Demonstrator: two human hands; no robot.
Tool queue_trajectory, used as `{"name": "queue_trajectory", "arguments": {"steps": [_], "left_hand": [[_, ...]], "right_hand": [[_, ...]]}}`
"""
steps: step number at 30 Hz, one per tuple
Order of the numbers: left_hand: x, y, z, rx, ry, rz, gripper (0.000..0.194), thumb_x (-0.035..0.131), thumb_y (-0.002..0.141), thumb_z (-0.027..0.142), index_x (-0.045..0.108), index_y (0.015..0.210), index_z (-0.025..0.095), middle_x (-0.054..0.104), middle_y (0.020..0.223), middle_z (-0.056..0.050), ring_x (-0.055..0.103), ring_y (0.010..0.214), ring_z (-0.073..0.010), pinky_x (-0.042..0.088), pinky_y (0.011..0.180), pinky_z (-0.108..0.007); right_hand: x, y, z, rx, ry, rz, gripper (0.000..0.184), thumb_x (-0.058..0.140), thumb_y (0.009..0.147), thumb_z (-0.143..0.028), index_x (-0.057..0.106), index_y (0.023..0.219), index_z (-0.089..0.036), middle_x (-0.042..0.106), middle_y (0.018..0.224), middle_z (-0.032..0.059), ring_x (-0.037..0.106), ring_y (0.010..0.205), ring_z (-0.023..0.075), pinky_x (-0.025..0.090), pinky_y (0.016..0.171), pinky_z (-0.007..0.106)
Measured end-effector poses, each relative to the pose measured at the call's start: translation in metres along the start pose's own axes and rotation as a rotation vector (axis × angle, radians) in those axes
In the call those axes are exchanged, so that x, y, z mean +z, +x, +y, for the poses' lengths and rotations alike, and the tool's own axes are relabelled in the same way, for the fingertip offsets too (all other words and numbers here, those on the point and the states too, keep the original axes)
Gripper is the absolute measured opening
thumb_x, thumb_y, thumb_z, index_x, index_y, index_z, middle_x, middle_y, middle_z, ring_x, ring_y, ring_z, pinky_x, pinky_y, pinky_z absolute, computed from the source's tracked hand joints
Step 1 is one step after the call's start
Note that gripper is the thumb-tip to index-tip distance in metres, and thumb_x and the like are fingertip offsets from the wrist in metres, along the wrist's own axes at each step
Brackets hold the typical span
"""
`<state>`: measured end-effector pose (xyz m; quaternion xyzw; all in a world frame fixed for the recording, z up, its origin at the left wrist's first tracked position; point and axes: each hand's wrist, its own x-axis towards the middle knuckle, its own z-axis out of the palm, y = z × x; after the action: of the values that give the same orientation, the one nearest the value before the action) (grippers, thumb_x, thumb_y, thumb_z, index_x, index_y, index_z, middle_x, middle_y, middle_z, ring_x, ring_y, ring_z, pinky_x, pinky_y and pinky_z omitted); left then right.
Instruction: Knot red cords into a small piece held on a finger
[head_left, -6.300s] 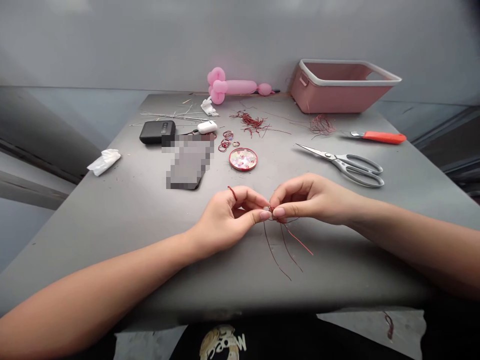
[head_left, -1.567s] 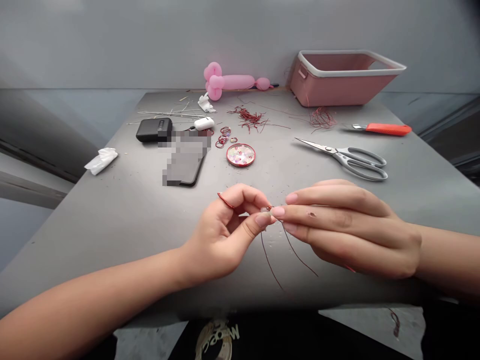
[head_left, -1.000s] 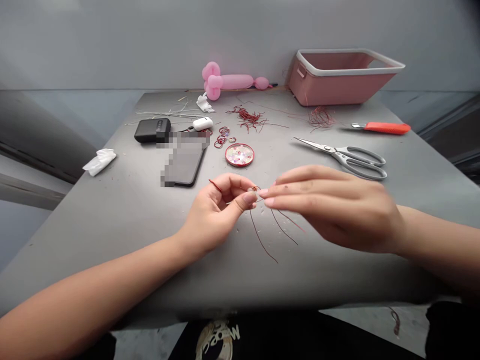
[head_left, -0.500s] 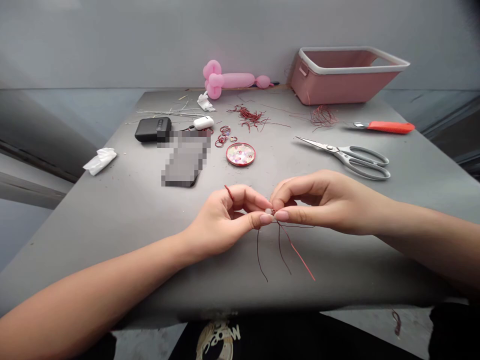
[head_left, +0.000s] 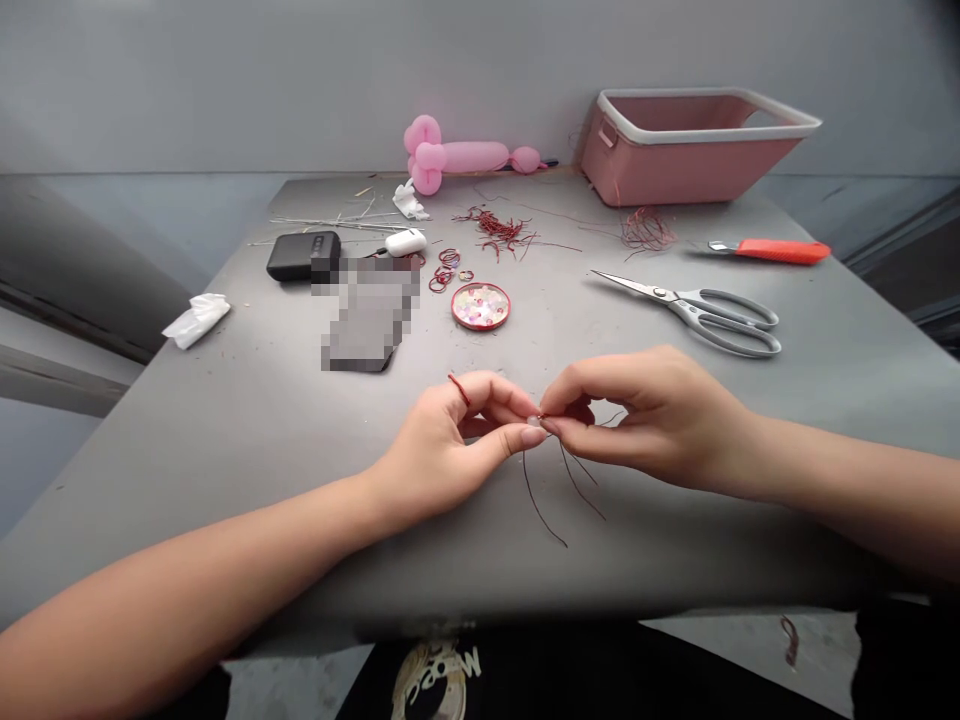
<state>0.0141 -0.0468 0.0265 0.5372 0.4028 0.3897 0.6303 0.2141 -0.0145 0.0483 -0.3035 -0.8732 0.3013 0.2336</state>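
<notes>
- At the near edge, below the table, my black clothing shows pale lettering.
- Dark threads hang below my fingertips, their long axes running down toward me and slanting to my right; the leftmost reaches nearest and curves at its end. One more fine end sticks out rightward behind my right thumb.
- The small pale bead sits where my hands meet, above the middle of the table's near part; it is too small and covered for me to tell its long axis.
- My left hand has thumb and index tip closed on the bead, a rounded gap behind them; a red cord loop circles that index finger.
- My right hand comes in from the other side, thumb and index tips together on the thread just right of the bead, the other fingers curled behind.
- Beyond my hands lies a red-rimmed dish of beads, with the grey scissors to its right, tips pointing away and left.
- Farther off are red cord rings and a pile of cord snippets.
- Farthest, a pink balloon and a pink basket stand by the wall.
</notes>
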Motion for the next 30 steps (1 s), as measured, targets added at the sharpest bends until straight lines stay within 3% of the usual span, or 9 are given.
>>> {"name": "queue_trajectory", "arguments": {"steps": [4,7,10,15,18,22,30], "left_hand": [[0.001,0.000,-0.004,-0.068,-0.051,-0.025,0.022,0.082,0.068,0.024,0.064,0.078,0.013,0.069,0.075,-0.002,0.064,0.071,-0.0112,0.051,0.070,-0.024],[0.002,0.000,-0.005,-0.025,-0.076,-0.012,0.021,0.083,0.066,0.020,0.065,0.075,0.014,0.069,0.073,-0.001,0.064,0.072,-0.0114,0.052,0.071,-0.024],[0.002,0.001,-0.001,0.055,-0.091,0.040,0.020,0.083,0.067,0.019,0.066,0.076,0.015,0.070,0.075,0.000,0.066,0.075,-0.0120,0.053,0.074,-0.025],[-0.001,0.004,0.006,0.066,-0.132,0.074,0.021,0.082,0.069,0.025,0.066,0.077,0.015,0.072,0.074,-0.001,0.069,0.075,-0.0141,0.055,0.076,-0.029],[-0.002,0.004,0.005,0.047,-0.147,0.073,0.020,0.081,0.070,0.025,0.065,0.076,0.015,0.072,0.075,-0.001,0.070,0.076,-0.0145,0.055,0.077,-0.029],[-0.002,0.004,0.003,0.032,-0.125,0.064,0.021,0.082,0.070,0.026,0.066,0.077,0.014,0.072,0.075,-0.001,0.069,0.075,-0.0138,0.055,0.076,-0.028],[0.001,0.002,0.003,-0.007,-0.123,0.025,0.024,0.083,0.069,0.028,0.066,0.076,0.014,0.070,0.075,-0.001,0.067,0.075,-0.0131,0.053,0.075,-0.026]], "right_hand": [[0.009,-0.006,0.000,-0.153,-0.249,0.074,0.018,0.052,0.086,-0.016,0.053,0.069,-0.020,0.058,0.062,-0.0014,0.050,0.056,0.0097,0.040,0.052,0.021],[0.013,-0.007,-0.001,-0.160,-0.295,0.137,0.020,0.049,0.087,-0.017,0.053,0.067,-0.021,0.057,0.061,-0.0004,0.049,0.055,0.0110,0.039,0.052,0.023],[0.006,-0.001,-0.002,-0.037,-0.023,0.116,0.012,0.057,0.084,-0.021,0.060,0.073,-0.020,0.061,0.065,-0.0004,0.053,0.059,0.0110,0.043,0.057,0.024],[-0.013,0.013,0.005,0.328,0.575,-0.177,0.021,0.066,0.084,-0.036,0.070,0.085,-0.015,0.067,0.074,0.0030,0.058,0.065,0.0115,0.046,0.058,0.024],[-0.015,0.016,0.009,0.380,0.742,-0.279,0.022,0.065,0.086,-0.035,0.070,0.082,-0.013,0.066,0.073,0.0034,0.057,0.064,0.0101,0.045,0.059,0.024],[-0.011,0.016,0.011,0.398,0.812,-0.306,0.021,0.068,0.085,-0.034,0.070,0.080,-0.014,0.067,0.071,0.0019,0.057,0.064,0.0090,0.043,0.058,0.023],[-0.007,0.014,0.010,0.398,0.683,-0.305,0.021,0.068,0.080,-0.037,0.069,0.076,-0.017,0.068,0.067,0.0012,0.059,0.063,0.0113,0.046,0.058,0.024]]}}
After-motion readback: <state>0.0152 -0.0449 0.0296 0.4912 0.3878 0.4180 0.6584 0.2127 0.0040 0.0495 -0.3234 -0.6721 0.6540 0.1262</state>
